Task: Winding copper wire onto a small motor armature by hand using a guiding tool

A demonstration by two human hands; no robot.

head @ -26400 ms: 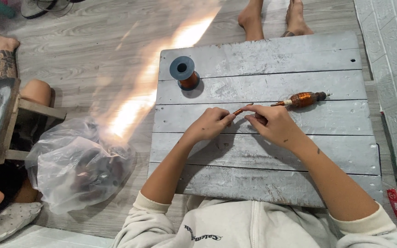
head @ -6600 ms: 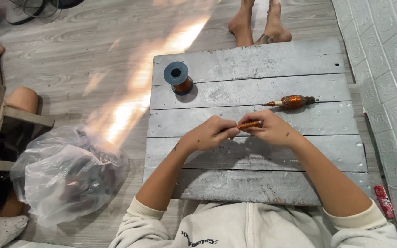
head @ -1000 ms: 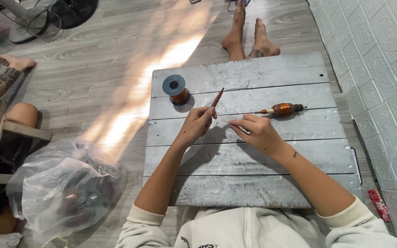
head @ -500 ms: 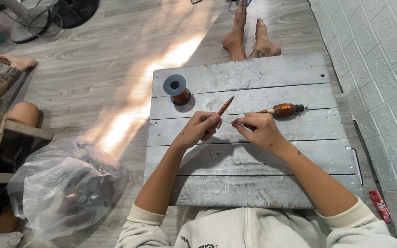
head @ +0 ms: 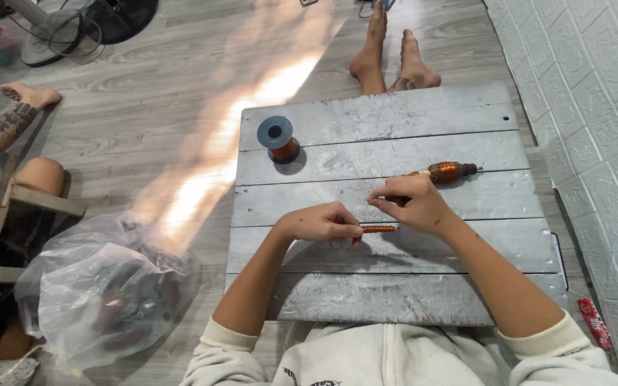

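Note:
My left hand point(head: 321, 223) grips one end of a thin rod wound with copper wire point(head: 378, 229), which lies level just above the grey plank table point(head: 395, 300). My right hand point(head: 410, 204) is right beside the rod's other end, its fingers pinched together above it; I cannot tell whether they hold a strand of wire. Behind my right hand lies a fatter copper-wound spindle point(head: 446, 171) on the planks. A spool of copper wire point(head: 280, 139) with a dark flange stands upright at the table's far left.
My bare feet point(head: 393, 56) stick out beyond the table's far edge. A clear plastic bag point(head: 101, 286) of dark parts sits on the wooden floor to the left. Another person's foot point(head: 26, 94) and a fan base point(head: 55, 28) are at far left. A white tiled wall point(head: 595, 107) runs along the right.
My left hand has lowered the wound rod from tilted up and away to level over the table, nearer to me. My right hand has closed in on its free end.

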